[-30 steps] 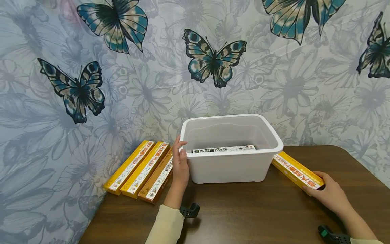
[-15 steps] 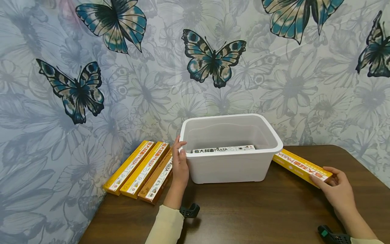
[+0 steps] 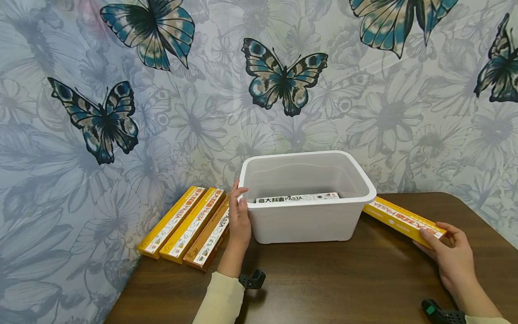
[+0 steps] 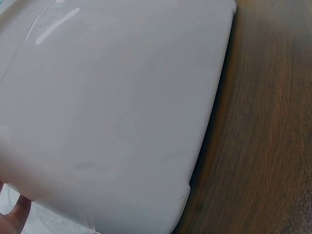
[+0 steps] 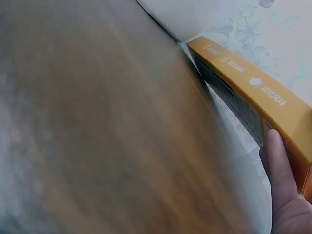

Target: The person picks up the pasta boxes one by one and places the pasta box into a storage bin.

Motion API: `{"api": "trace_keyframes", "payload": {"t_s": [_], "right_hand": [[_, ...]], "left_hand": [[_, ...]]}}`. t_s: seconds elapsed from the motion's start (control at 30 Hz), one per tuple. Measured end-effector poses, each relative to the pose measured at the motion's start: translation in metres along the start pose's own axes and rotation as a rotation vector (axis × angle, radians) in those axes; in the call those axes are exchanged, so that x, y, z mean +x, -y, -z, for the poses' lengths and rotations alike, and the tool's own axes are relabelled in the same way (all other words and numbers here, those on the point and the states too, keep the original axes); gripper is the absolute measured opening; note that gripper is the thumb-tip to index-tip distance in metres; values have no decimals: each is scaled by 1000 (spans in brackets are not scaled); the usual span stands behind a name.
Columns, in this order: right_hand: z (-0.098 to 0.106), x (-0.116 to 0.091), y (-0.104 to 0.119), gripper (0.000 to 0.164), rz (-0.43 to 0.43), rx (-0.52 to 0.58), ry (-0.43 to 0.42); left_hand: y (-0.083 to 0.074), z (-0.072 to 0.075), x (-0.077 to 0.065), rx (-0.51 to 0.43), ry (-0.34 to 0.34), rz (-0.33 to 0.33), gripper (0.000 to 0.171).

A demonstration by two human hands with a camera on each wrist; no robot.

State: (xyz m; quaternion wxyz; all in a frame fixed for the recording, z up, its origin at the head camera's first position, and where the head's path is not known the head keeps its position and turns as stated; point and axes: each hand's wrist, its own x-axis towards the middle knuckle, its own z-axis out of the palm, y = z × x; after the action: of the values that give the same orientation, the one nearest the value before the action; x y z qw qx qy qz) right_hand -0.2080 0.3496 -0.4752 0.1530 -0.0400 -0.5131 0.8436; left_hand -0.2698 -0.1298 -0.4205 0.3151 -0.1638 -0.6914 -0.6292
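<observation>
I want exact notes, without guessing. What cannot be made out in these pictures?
Head: bottom of the inner pasta box, behind the front wall of the white bin.
Head: part of the brown pasta box, behind the left hand.
Left wrist: most of that hand, cut off at lower left.
Right wrist: print on shaded side of held yellow pasta box, too small.

Five visible pasta boxes (image 3: 171, 222), one white bin (image 3: 301, 223), two hands (image 3: 239, 220) (image 3: 455, 258), five butterflies (image 3: 285, 79)

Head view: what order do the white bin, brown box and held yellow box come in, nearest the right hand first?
1. Held yellow box: in the right hand.
2. White bin: between the boxes.
3. Brown box: left of the bin.
</observation>
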Motion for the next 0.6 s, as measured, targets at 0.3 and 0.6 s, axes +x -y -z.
{"api": "trace_keyframes", "payload": {"t_s": [0.3,0.6], "right_hand": [[-8,1,11,41,11,107,-15],[-16,-2,32,41,115,230,-18]], "left_hand": [[1,5,-2,21,-12,2,33],[2,1,-1,14,6,-29,32]]}}
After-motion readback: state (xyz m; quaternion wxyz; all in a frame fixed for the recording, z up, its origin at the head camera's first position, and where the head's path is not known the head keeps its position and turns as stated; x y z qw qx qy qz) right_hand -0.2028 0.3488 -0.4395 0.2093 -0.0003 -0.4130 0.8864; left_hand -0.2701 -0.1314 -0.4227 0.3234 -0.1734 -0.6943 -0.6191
